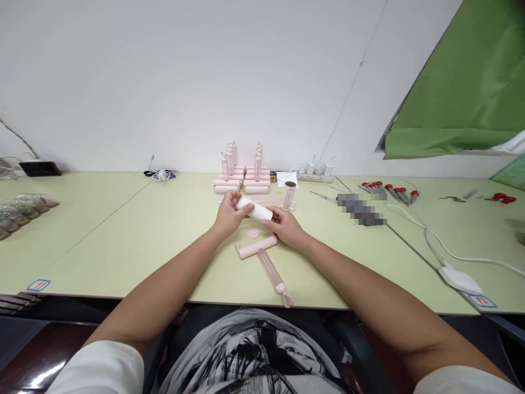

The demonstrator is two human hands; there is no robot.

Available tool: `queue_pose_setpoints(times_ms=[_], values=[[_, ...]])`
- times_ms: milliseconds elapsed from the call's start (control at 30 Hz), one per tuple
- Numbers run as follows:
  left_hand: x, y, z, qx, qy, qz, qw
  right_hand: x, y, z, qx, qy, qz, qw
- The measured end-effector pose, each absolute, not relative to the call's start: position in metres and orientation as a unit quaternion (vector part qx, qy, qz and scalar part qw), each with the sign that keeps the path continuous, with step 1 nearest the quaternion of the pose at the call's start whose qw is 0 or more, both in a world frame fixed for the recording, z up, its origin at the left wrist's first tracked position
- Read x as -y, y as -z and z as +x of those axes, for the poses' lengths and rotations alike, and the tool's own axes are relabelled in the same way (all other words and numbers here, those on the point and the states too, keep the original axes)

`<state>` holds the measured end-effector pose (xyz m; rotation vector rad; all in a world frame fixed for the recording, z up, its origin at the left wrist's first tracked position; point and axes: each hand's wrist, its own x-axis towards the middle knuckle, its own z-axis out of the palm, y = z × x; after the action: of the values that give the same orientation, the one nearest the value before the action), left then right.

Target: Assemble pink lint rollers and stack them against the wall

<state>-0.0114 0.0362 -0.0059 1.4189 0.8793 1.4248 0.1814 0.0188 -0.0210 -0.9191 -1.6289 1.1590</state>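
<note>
Both of my hands hold a white roll [257, 209] just above the pale green table [135, 235]. My left hand [229, 213] is closed round its left end, and my right hand [286, 226] grips the right end. Directly below them lies a pink lint roller [262, 257] with its long handle pointing toward me, and a small pink round cap [253, 233] beside it. A pink handle [289, 197] stands upright just behind my right hand.
A stack of pink roller parts [241, 175] stands at the back centre. Red-handled tools [389, 191] and a blurred dark object [361, 209] lie at the right, with a white cable and adapter [459, 278]. Bagged items [20, 210] sit far left.
</note>
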Motion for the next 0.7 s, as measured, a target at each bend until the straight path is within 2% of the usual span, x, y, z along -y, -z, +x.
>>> queue_pose_setpoints(times_ms=[367, 700], values=[[-0.036, 0.007, -0.016, -0.344, -0.552, 0.604, 0.46, -0.022, 0.015, 0.185, 0.551, -0.498, -0.41, 0.53], [-0.036, 0.005, -0.023, -0.383, -0.506, 0.624, 0.456, -0.026, 0.017, 0.188, 0.537, -0.513, -0.41, 0.53]])
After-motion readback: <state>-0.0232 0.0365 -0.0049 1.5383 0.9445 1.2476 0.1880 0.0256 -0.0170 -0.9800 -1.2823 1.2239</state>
